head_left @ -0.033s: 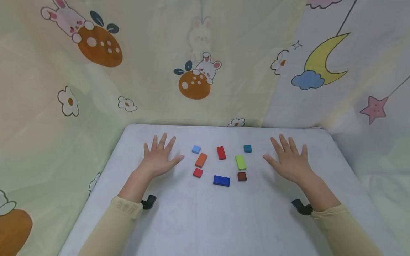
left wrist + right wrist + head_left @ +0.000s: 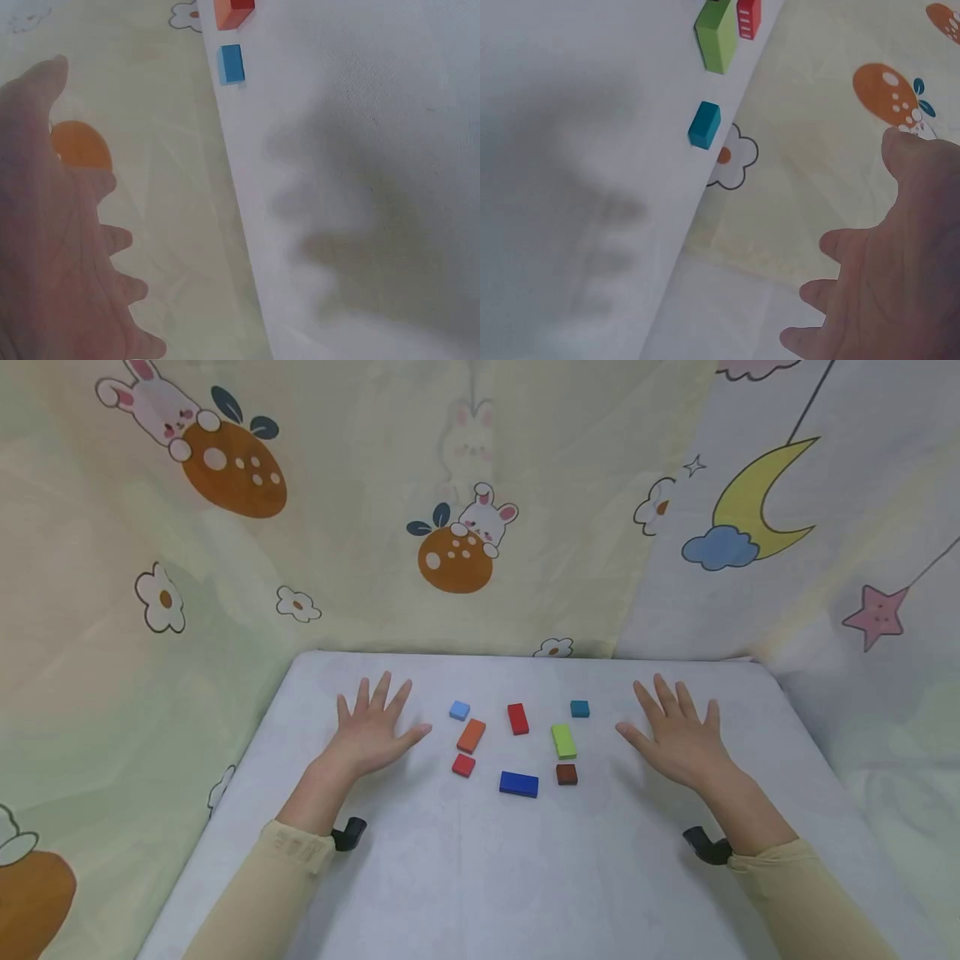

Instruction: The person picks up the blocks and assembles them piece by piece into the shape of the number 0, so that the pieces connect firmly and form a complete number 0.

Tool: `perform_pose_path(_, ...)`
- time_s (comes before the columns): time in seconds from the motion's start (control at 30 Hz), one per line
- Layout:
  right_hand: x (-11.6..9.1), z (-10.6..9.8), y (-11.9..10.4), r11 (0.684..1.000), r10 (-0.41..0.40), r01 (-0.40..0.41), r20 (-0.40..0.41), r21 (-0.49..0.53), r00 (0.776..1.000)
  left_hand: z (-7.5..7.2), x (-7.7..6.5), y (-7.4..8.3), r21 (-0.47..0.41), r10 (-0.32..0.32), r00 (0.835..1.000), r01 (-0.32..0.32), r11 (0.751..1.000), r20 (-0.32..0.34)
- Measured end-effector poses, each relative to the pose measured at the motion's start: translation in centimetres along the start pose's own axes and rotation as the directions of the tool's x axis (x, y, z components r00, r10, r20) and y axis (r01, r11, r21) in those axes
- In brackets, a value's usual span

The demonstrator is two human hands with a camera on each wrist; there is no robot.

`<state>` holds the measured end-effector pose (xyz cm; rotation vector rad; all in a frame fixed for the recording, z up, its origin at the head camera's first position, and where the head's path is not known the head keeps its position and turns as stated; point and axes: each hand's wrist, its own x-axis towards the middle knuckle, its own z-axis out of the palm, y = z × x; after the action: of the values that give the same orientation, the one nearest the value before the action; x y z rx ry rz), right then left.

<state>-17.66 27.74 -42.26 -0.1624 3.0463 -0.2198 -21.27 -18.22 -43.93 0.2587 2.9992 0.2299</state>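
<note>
Hovering, fingers spread, the left hand (image 2: 367, 735) could, dipping low, knock the light blue block (image 2: 459, 710) on the table (image 2: 450, 877) into the orange block (image 2: 471, 736) beside it; farther right, the teal block (image 2: 580, 709) risks a bump from the right hand (image 2: 678, 739), fingers also spread, drifting inward.

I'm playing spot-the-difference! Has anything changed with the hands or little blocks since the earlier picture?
Nothing visibly changed in the head view. The left hand and right hand are in the same spots, fingers spread, holding nothing. The rectangular light-blue block, orange block, longer red block, shorter red block, dark-blue block, green block, teal block and brown block stayed put on the white tabletop.
</note>
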Motion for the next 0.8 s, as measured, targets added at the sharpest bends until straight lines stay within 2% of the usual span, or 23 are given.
perform_pose_path(0.27, -0.1, 0.6, 0.4, 0.999, -0.041, 0.041, -0.002, 0.020, 0.999, 0.4, 0.0, 0.5, -0.037, 0.030, 0.999, -0.029, 0.999, 0.015)
perform_pose_path(0.43, 0.1, 1.9, -0.6, 0.989, -0.107, 0.109, -0.029, 0.099, 0.994, 1.9, 0.1, 1.8, -0.072, 0.128, 0.991, -0.132, 0.989, -0.049)
perform_pose_path(0.53, 0.3, 3.1, -2.0, 0.973, -0.140, 0.144, -0.037, 0.180, 0.989, 3.2, 0.0, 3.5, -0.137, 0.199, 0.976, -0.211, 0.968, -0.093)
perform_pose_path(0.6, 0.5, 4.1, -3.3, 0.956, -0.158, 0.162, -0.038, 0.243, 0.987, 4.0, -0.1, 4.9, -0.195, 0.261, 0.959, -0.278, 0.941, -0.107)
perform_pose_path(0.7, 0.8, 5.7, -5.3, 0.928, -0.211, 0.214, -0.043, 0.306, 0.977, 5.3, -0.2, 6.8, -0.227, 0.336, 0.938, -0.347, 0.910, -0.088)
perform_pose_path(0.8, 1.2, 7.2, -6.9, 0.909, -0.282, 0.280, -0.038, 0.310, 0.959, 6.5, -0.2, 8.1, -0.215, 0.408, 0.911, -0.412, 0.886, -0.065)
